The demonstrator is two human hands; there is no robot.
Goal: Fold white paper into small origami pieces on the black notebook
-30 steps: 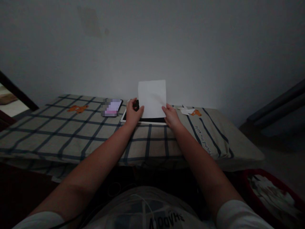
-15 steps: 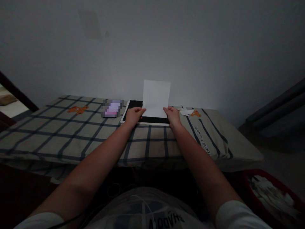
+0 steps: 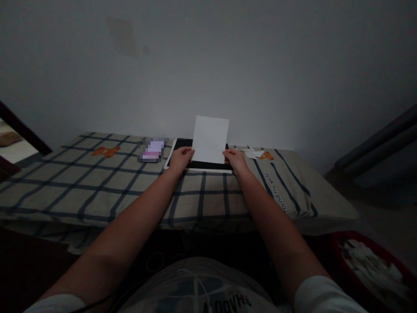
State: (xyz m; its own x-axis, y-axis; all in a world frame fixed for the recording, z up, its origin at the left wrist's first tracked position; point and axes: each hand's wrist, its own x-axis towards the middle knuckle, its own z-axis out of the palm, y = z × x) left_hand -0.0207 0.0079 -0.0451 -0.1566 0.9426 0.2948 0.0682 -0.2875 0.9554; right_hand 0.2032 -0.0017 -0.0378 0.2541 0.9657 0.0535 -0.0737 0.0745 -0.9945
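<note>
A plain white sheet of paper [image 3: 210, 140] is held up between my two hands, tilted with its upper edge toward the wall. My left hand [image 3: 181, 159] pinches its lower left edge between thumb and fingers. On the opposite side, my right hand [image 3: 236, 160] grips the lower right edge the same way. Beneath the paper lies a flat black board with a white border [image 3: 182, 144], partly covered by the sheet and my hands.
A checked cloth [image 3: 130, 187] covers the table. Left of the board lies a pixelated, phone-like object [image 3: 153, 150]. White paper scraps [image 3: 254, 152] are on the right. A wall [image 3: 208, 61] rises behind, and a red basket [image 3: 339, 250] stands low at the right.
The paper has come down slightly and shifted a little left, leaning back more. Both hands keep their pinch on its edges.
</note>
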